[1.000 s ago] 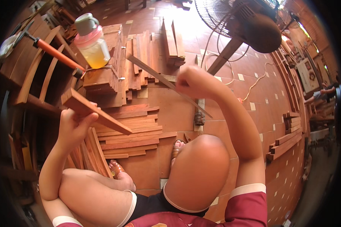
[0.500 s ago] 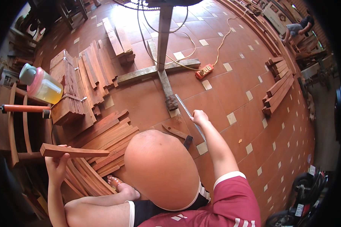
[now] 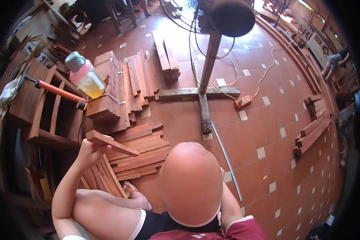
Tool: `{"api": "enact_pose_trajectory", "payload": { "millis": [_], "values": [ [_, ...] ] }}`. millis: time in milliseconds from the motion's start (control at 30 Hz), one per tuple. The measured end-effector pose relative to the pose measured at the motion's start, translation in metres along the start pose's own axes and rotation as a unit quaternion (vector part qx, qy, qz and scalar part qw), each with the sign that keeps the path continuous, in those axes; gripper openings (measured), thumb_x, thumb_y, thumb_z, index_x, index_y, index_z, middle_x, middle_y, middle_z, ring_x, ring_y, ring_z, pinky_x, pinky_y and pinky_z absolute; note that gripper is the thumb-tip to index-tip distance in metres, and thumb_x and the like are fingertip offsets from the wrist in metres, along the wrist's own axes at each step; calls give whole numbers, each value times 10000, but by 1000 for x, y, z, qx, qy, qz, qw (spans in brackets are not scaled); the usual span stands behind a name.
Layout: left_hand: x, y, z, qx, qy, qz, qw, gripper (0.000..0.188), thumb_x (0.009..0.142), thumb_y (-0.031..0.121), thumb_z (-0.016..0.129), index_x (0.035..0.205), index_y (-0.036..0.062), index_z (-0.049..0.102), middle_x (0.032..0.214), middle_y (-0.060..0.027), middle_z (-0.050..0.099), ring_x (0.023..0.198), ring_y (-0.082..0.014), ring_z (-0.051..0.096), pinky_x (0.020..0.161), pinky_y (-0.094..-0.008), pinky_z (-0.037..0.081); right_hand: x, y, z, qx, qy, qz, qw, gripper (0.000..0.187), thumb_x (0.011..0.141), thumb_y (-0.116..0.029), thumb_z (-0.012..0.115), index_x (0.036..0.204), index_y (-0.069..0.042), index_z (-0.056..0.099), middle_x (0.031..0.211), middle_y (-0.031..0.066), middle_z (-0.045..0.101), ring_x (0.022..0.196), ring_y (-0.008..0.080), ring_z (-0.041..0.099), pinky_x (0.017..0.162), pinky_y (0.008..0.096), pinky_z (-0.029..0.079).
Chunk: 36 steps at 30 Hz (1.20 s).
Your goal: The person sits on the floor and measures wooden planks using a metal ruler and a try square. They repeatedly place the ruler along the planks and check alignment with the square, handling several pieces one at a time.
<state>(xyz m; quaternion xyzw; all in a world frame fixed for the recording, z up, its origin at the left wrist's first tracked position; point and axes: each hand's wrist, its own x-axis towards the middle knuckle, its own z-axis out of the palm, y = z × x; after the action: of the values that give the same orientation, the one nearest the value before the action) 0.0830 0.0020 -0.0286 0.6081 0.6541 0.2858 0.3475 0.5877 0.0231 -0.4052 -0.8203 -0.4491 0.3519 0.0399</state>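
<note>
My left hand [image 3: 93, 152] grips a short reddish wooden strip [image 3: 118, 146] near one end, its fingers wrapped round it. The strip is held above a stack of similar wooden strips [image 3: 142, 154] on the floor. My right hand [image 3: 223, 171] is almost wholly hidden behind my raised knee [image 3: 191, 180], so its fingers cannot be made out. Just right of that knee a long pale ruler [image 3: 227, 160] lies on the tiles, apart from the visible edge of the hand.
Ahead stands a fan on a cross-shaped base [image 3: 202, 96], with an orange power strip [image 3: 243, 101] beside it. A plastic jug [image 3: 84, 76] of yellow liquid sits on bundled boards [image 3: 108, 76], near an orange-barrelled pump [image 3: 60, 91]. More timber [image 3: 314, 128] lies at right; another person sits far right.
My right hand has let go of the ruler and drawn back behind my knee. The ruler now lies on the floor. My left hand still holds the strip; the view has swung left.
</note>
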Motion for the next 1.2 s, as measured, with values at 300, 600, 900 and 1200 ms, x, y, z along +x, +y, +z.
{"api": "enact_pose_trajectory", "payload": {
  "millis": [300, 600, 900, 1200],
  "values": [
    [-18, 10, -17, -132, 74, 82, 985, 268, 932, 40, 659, 1184, -41, 616, 1118, -109, 697, 1050, -171, 662, 934, -323, 534, -28, -202, -139, 68, 168, -361, 915, 397, 765, -345, 723, 903, 23, 664, 816, 246, 703, 764, 411, 702, 698, 500, 556],
    [-24, 25, -26, -256, 123, 78, 956, 310, 957, 196, 684, 1171, -15, 608, 991, -78, 722, 924, -110, 671, 783, -266, 541, -209, -471, -242, 184, -56, -624, 757, 355, 838, -222, 748, 1053, 50, 673, 816, 119, 737, 698, 132, 687, 608, 283, 532],
    [-34, 33, -32, -276, 135, 63, 949, 301, 975, 223, 662, 1151, -16, 614, 955, -58, 707, 892, -92, 648, 785, -269, 528, -294, -501, -181, 230, -202, -670, 676, 370, 835, -169, 794, 1078, 50, 622, 889, 120, 729, 762, 115, 690, 663, 247, 550],
    [-22, 32, -21, -261, 130, 77, 953, 277, 977, 202, 656, 1141, -19, 623, 955, -53, 697, 885, -90, 639, 790, -272, 529, -273, -502, -150, 266, -312, -640, 650, 367, 841, -138, 801, 1087, 48, 602, 968, 97, 714, 866, 101, 672, 757, 244, 561]
  ]
}}
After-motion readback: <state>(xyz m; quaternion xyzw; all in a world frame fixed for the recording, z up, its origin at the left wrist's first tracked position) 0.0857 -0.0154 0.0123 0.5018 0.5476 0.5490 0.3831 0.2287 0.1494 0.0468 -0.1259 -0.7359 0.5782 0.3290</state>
